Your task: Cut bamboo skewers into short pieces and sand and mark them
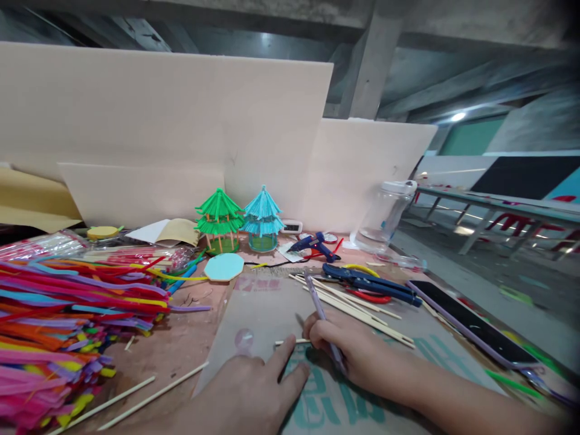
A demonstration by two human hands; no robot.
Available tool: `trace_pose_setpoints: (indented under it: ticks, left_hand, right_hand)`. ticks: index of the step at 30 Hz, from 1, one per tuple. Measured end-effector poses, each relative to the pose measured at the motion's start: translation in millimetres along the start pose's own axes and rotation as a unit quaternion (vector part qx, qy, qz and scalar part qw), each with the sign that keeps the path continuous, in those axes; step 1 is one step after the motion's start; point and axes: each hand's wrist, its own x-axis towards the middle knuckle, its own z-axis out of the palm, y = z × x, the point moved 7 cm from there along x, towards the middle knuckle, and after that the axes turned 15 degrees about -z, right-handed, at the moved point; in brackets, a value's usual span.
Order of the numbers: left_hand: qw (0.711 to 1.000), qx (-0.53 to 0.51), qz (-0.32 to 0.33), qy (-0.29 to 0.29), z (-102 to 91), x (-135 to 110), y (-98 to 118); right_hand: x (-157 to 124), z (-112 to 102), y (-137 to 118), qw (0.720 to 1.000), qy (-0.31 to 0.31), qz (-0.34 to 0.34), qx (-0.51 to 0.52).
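Observation:
My right hand [338, 341] is closed around a slim purple pen [316, 296], which slants up to the left past the fingers. Under both hands lies a greyish printed board [263, 302] with teal characters. A short wooden stick [294, 342] rests on it, running toward my right fingertips. My left hand [254, 386] lies low with index finger and thumb apart, the index fingertip touching this stick. Several longer wooden sticks [362, 308] lie on the board just beyond my right hand. The pen's lower tip is hidden or too blurred to make out.
Colourful pipe cleaners [81, 314] are heaped at left. Behind stand green [220, 220] and blue [263, 217] pagoda models, a light-blue octagon [224, 267], a glue gun [315, 243] and a water bottle [383, 214]. Blue-handled pliers [374, 281] and a phone [471, 323] lie at right.

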Motion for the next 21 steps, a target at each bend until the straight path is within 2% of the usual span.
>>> trace_pose_setpoints:
  ticks: [5,10,14,17,21]
  left_hand:
    - [0.999,-0.030,0.018,0.021,-6.9,-1.2,3.2]
    - [0.997,0.009,0.050,0.059,-13.3,-8.1,6.8]
    - [0.997,0.010,0.038,0.069,-21.0,-12.0,5.8]
    - [0.998,0.013,0.038,0.043,-15.3,-11.1,6.8]
    - [0.998,-0.002,0.050,0.038,1.6,-6.9,8.7]
  right_hand:
    - [-1.2,2.2,3.3,1.000,-0.006,0.000,-0.005]
    - [-3.3,3.1,6.0,1.000,0.001,-0.014,0.003]
    - [-1.8,1.0,2.0,1.000,0.001,-0.021,0.007]
    - [-0.3,-1.5,-1.9,0.999,0.009,-0.031,0.006]
    - [0.8,-2.3,-4.1,0.999,0.017,-0.042,0.004]
